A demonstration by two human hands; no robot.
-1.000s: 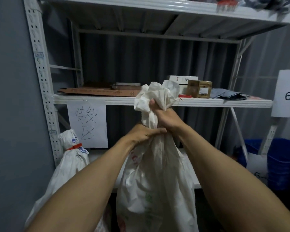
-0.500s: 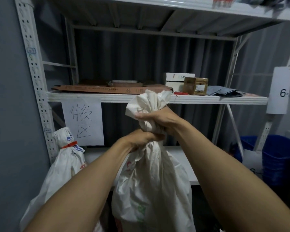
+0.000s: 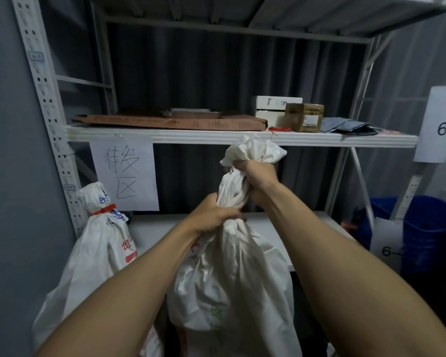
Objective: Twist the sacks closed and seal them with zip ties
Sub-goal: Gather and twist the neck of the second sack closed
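Observation:
A full white sack [image 3: 232, 279] with green print stands in front of me, its neck gathered into a twisted rope. My left hand [image 3: 214, 215] grips the neck low down, right above the sack's body. My right hand [image 3: 258, 179] grips the neck higher, just under the crumpled open top, which flares out above my fist. A second white sack [image 3: 98, 248] stands at the left, its neck bound by a red zip tie [image 3: 104, 209]. More red zip ties [image 3: 280, 129] lie on the middle shelf, above and right of my right hand.
A white metal rack [image 3: 216, 136] stands ahead. Its middle shelf holds flat cardboard [image 3: 170, 121], a metal tray, a white box [image 3: 273, 109], a brown box [image 3: 305, 117] and grey bags. A handwritten paper sign [image 3: 124, 176] hangs from it. Blue bins [image 3: 428, 228] stand at the right.
The sack's neck has been twisted tighter and longer. My right hand turned on the upper neck and my left hand now sits lower, with a clear gap between the two.

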